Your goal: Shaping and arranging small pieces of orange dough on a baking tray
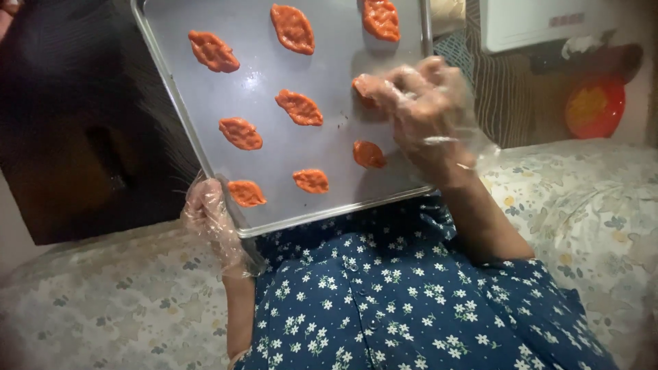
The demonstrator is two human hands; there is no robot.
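Note:
A grey metal baking tray (205, 68) lies across my lap, carrying several orange-red leaf-shaped pieces (299, 107) set in rows. My left hand (209, 223), in a clear plastic glove, grips the tray's near left corner beside one piece (246, 193). My right hand (428, 109), also gloved, rests on the tray's right side with its fingertips on another orange-red piece (363, 89). One more piece (369, 155) lies just below that hand.
I sit in a blue dress with white flowers (397, 301) on a floral-patterned cushion (589, 205). A dark wooden piece of furniture (75, 123) stands at the left. A red round object (595, 106) and a white box (534, 24) are at the upper right.

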